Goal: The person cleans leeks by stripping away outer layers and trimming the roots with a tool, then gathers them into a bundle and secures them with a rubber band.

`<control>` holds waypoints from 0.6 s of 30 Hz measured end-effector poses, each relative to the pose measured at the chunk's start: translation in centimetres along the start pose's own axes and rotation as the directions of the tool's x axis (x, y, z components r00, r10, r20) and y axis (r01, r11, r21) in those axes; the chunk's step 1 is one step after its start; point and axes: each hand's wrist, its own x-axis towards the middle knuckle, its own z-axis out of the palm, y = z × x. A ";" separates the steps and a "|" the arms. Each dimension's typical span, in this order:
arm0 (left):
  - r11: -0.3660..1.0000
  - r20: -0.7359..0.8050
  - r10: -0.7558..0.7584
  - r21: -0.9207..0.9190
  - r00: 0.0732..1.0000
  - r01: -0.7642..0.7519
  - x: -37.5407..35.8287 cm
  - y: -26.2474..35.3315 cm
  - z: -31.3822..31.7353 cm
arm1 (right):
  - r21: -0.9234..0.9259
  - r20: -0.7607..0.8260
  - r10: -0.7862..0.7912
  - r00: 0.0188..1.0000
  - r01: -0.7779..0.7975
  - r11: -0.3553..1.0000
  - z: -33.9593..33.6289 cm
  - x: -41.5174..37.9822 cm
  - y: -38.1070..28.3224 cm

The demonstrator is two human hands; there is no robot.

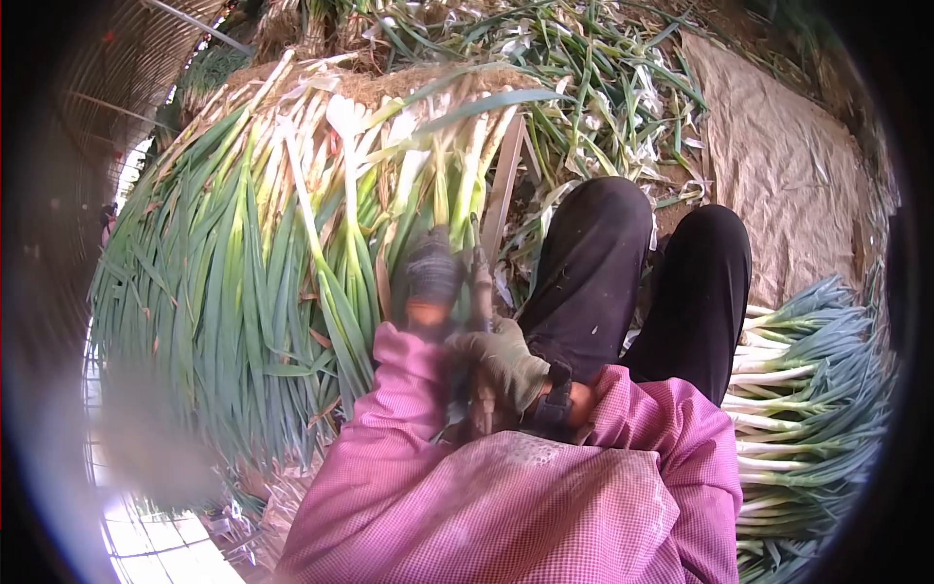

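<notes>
My left hand (433, 268), in a dark grey glove and blurred, is closed at the green stalks of a few spring onions (475, 161) on the right side of a big heap. My right hand (504, 362), in a light grey-green glove with a dark band at the wrist, is closed near my lap, beside a narrow brownish bar (484, 292) that runs upright between the hands. Whether it holds the bar or something else is hidden. The large heap of spring onions (233, 263) lies at the left, white ends up, green leaves hanging down.
Stripped leaves and peelings (584, 88) cover the ground at the top centre. A brown cloth sheet (778, 165) lies at upper right. Cleaned spring onions (778, 419) lie in a row at the right, beside my dark-trousered knees (593, 253).
</notes>
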 end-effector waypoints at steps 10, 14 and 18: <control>0.981 -0.079 0.183 0.081 0.980 -0.177 -7.4 -0.8 -1.2 | 0.006 0.009 -0.086 0.996 0.085 0.996 0.3 0.5 0.0; 0.986 -0.149 0.110 -0.107 0.983 -0.126 -10.5 -3.2 1.6 | -0.044 0.043 -0.126 0.991 0.128 0.991 -0.3 2.5 0.9; 0.951 -0.013 -0.027 0.308 1.000 0.030 -11.7 -2.3 0.9 | -0.024 0.082 -0.143 0.986 0.146 0.989 -0.1 4.6 0.8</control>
